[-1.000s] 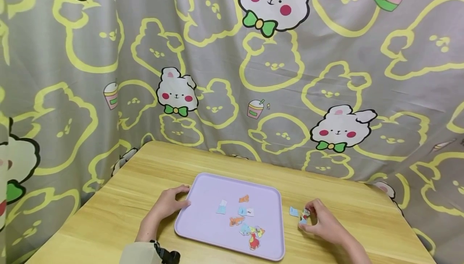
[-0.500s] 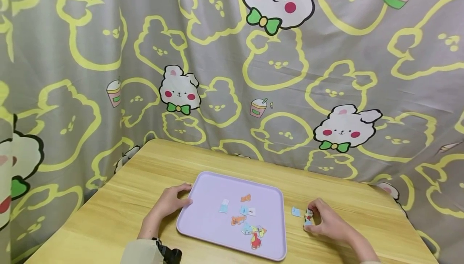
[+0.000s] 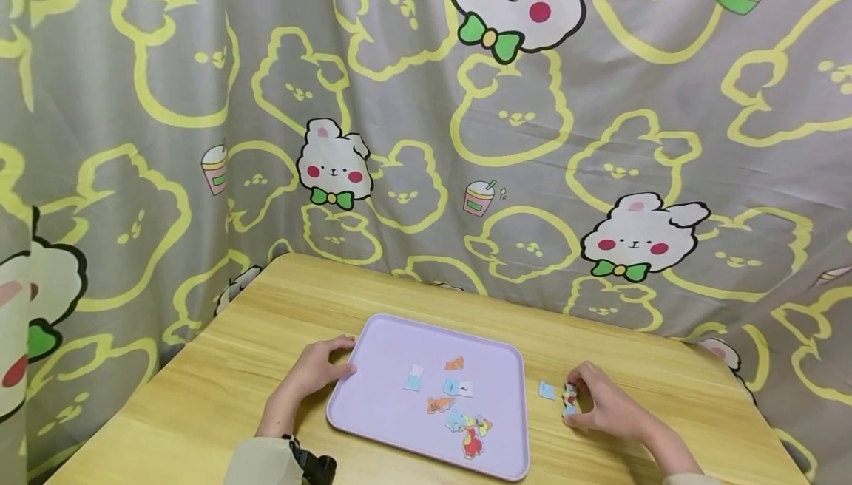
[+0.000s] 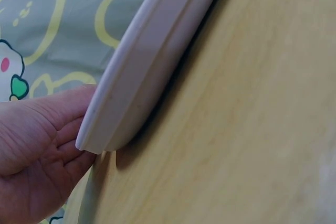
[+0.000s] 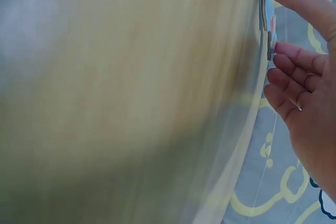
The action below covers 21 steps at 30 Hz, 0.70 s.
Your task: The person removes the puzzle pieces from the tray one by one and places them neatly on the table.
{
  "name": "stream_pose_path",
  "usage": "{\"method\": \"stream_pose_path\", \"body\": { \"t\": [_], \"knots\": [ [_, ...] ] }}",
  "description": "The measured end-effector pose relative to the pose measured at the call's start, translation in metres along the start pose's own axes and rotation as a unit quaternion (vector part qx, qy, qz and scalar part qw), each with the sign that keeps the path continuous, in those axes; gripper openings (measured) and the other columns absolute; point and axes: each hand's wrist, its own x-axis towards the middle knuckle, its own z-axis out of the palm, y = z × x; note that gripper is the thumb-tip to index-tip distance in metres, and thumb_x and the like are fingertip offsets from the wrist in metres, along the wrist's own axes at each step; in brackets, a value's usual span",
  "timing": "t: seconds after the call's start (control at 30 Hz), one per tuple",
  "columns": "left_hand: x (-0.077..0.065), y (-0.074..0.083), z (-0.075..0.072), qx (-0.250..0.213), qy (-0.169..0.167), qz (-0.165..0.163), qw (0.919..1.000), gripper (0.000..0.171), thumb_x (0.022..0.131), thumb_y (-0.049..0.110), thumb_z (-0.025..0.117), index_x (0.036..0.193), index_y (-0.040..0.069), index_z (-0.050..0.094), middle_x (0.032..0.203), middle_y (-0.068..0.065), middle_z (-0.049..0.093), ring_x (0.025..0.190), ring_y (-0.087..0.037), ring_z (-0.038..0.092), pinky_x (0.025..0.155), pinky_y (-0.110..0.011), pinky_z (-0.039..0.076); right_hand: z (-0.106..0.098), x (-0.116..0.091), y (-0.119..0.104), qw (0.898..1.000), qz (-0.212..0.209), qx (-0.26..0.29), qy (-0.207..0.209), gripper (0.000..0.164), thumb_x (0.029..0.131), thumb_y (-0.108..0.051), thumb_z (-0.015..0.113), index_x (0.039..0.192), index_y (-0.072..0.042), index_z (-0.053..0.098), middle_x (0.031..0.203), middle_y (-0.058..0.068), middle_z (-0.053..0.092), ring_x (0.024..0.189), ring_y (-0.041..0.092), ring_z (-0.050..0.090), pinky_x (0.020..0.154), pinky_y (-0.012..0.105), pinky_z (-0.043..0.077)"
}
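My left hand (image 3: 314, 370) grips the left edge of a lilac tray (image 3: 379, 333); in the left wrist view the hand (image 4: 50, 145) has its thumb and fingers around the corner of the rim. To the right of the tray, my right hand (image 3: 602, 402) pinches some small multicoloured puzzle pieces (image 3: 569, 399) between thumb and fingers, down at the tabletop. In the right wrist view these pieces (image 5: 271, 35) show edge-on at the fingertips. A light blue piece (image 3: 546, 390) lies on the table just left of them.
On the tray lie two orange pieces (image 3: 455, 362) (image 3: 440, 404), blue-and-white pieces (image 3: 413, 380) (image 3: 457, 387) and a joined cluster with a red part (image 3: 472, 443). The wooden table (image 3: 319, 289) backs onto a grey patterned curtain (image 3: 399, 123).
The pieces at my right hand were spread a little toward the left and are now drawn together in a narrow upright row. The left hand stays on the tray; the head view has shifted slightly.
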Motion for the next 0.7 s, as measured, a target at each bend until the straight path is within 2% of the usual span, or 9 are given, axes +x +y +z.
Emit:
{"method": "stream_pose_path", "body": {
  "t": [0.5, 0.7],
  "knots": [
    [0.0015, 0.0005, 0.0007, -0.003, -0.001, -0.005, 1.0, 0.043, 0.085, 0.015, 0.074, 0.126, 0.005, 0.065, 0.142, -0.023, 0.054, 0.137, -0.044, 0.044, 0.113, -0.059, 0.036, -0.0037, 0.0019, 0.0054, 0.999, -0.005, 0.007, -0.037, 0.053, 0.078, -0.041, 0.08, 0.112, -0.008, 0.058, 0.105, -0.001, 0.05, 0.094, 0.002, 0.042, 0.076, 0.024, 0.044],
    [0.0011, 0.0006, 0.0003, 0.001, -0.001, -0.003, 1.0, 0.043, 0.085, 0.015, 0.074, 0.126, 0.005, 0.065, 0.142, -0.024, 0.054, 0.136, -0.044, 0.045, 0.113, -0.058, 0.037, -0.0032, -0.0006, 0.0033, 1.0, -0.001, 0.016, -0.025, 0.059, 0.076, -0.042, 0.081, 0.117, -0.007, 0.058, 0.111, 0.001, 0.052, 0.097, 0.005, 0.045, 0.08, 0.024, 0.047]
  ]
}}
